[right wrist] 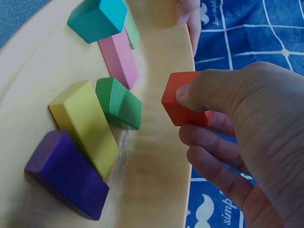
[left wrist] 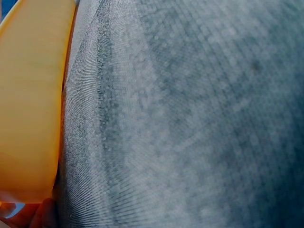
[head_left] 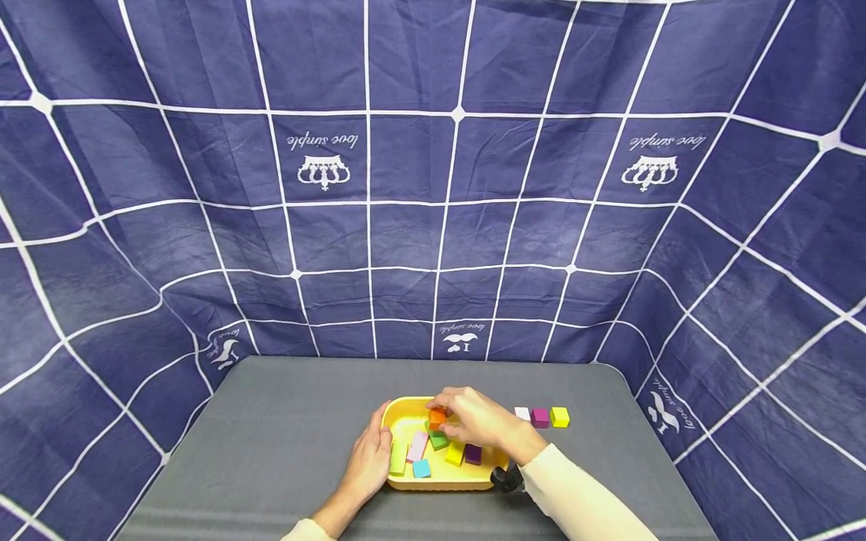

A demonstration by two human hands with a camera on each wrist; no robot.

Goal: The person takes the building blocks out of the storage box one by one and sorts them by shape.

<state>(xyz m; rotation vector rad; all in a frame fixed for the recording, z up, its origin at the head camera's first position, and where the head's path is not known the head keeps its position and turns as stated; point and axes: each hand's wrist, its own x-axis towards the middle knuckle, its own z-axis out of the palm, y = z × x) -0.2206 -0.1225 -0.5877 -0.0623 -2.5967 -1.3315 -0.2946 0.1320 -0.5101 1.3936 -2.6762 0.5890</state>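
Note:
A yellow tray (head_left: 406, 418) sits on the grey table (head_left: 284, 436) with several coloured blocks in it. My right hand (head_left: 473, 421) pinches an orange block (head_left: 437, 417) above the tray; in the right wrist view the orange block (right wrist: 183, 102) sits between thumb and fingers (right wrist: 209, 92). Below it lie a green block (right wrist: 119, 103), a yellow block (right wrist: 85, 126), a purple block (right wrist: 66, 175), a pink block (right wrist: 118, 54) and a teal block (right wrist: 97, 18). My left hand (head_left: 368, 458) holds the tray's left rim (left wrist: 28, 104).
Three small blocks, white (head_left: 522, 414), magenta (head_left: 540, 417) and yellow (head_left: 559, 416), stand in a row on the table right of the tray. A navy cloth (head_left: 433, 188) with white grid lines walls in the table at the back and sides.

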